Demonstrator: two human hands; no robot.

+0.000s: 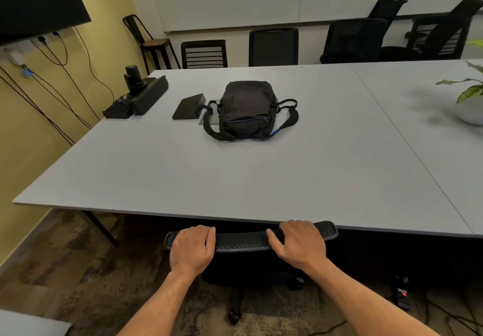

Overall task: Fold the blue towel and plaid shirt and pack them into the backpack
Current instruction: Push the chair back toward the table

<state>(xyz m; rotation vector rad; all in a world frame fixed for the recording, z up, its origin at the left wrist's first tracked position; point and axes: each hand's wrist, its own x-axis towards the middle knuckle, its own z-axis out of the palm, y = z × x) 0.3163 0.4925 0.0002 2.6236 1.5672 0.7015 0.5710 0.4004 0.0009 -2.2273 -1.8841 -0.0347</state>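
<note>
A black backpack with blue zip trim lies zipped on the grey table, a little left of its middle, straps spread to both sides. No blue towel or plaid shirt is in view. Below the table's near edge, my left hand grips the top of a black mesh office chair back, fingers curled over the rim. My right hand holds the same chair back further right, fingers over the top and thumb spread along it.
A flat black box lies left of the backpack, and a black speaker bar with a camera sits at the far left corner. A potted plant stands at the right edge. Several chairs line the far side. A power strip and cables lie on the floor.
</note>
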